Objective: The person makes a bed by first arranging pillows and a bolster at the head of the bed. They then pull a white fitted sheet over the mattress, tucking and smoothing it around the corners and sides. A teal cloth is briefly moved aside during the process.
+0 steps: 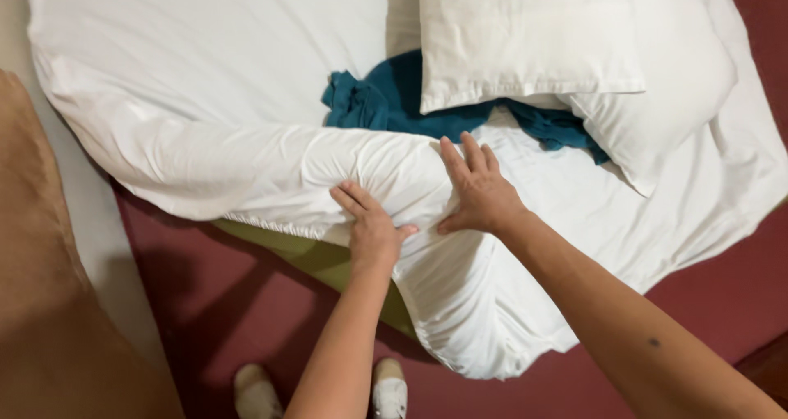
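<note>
On the white sheet (246,173), both palms down

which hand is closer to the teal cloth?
Right. The right hand lies flat on the white sheet, fingertips just below the teal cloth. The left hand presses the sheet lower down, nearer the mattress corner.

White sheet (246,164); teal cloth (386,99); maroon floor (230,304)
</note>
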